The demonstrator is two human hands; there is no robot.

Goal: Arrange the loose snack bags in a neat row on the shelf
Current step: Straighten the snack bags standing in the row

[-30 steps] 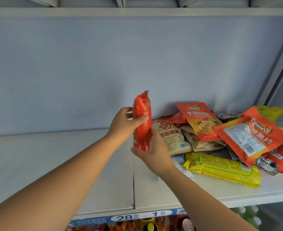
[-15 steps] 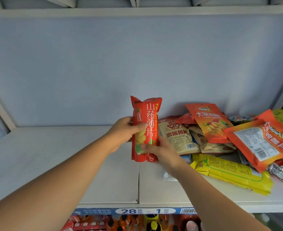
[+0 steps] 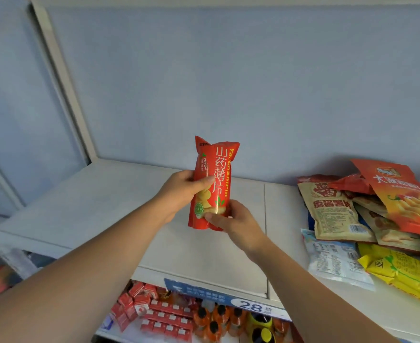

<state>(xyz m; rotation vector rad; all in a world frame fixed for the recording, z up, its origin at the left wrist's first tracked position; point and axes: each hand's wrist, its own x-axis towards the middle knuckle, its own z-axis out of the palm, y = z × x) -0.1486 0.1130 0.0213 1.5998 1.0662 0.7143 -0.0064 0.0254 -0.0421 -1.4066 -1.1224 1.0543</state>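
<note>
Red snack bag (image 3: 212, 184) held upright above shelf (image 3: 100, 194), left hand (image 3: 181, 191) fingers clamped mid-bag, right hand (image 3: 231, 219) fingers clamped at base. Loose pile (image 3: 367, 219) lying right. Best set down upright at bare left end, label forward.

Below, red cartons (image 3: 159, 315), orange-capped bottles (image 3: 219, 320), a blue price strip (image 3: 228, 299)

The red snack bag (image 3: 212, 184) reads "山药薄片", with "CRISPY" in white at its left and yellow lettering down its right edge. A beige bag (image 3: 332, 209) shows "麻酱薯片". The shelf-edge price label (image 3: 251, 306) shows "28".
</note>
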